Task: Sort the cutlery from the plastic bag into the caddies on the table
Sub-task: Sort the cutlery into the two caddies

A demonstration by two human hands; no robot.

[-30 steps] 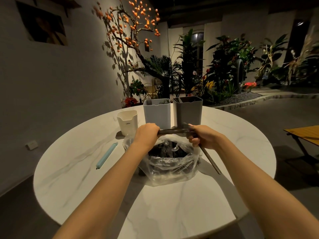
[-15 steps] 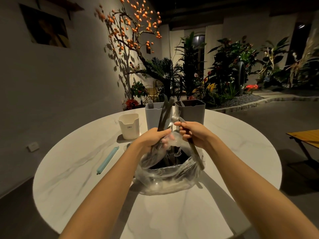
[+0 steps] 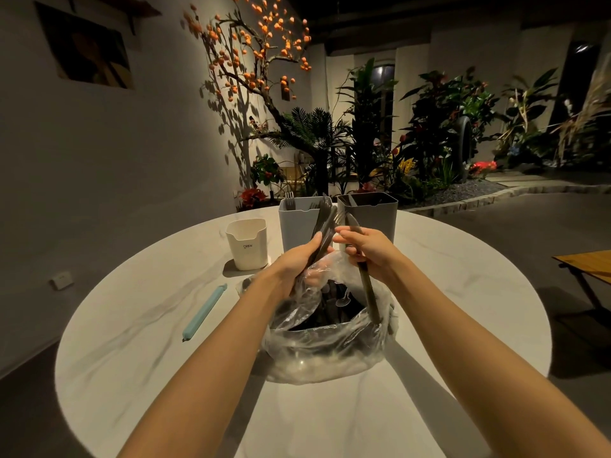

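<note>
Sorting is being carried out directly above the plastic bag (image 3: 327, 342), which is resting on the round marble table (image 3: 132, 342). A bundle of dark forks (image 3: 325, 223) is being held closed in the left hand (image 3: 297, 259); a single dark knife (image 3: 363, 279) is being gripped by the right hand (image 3: 367, 249). Each type should be kept separated and lowered handle-first into its own caddy. Beyond the bag, the light grey caddy (image 3: 294, 226), the dark grey caddy (image 3: 377, 216) and the small cream caddy (image 3: 248, 246) are standing. A blue clip (image 3: 205, 312) is lying left of the bag. Plants are filling the dim room behind.
</note>
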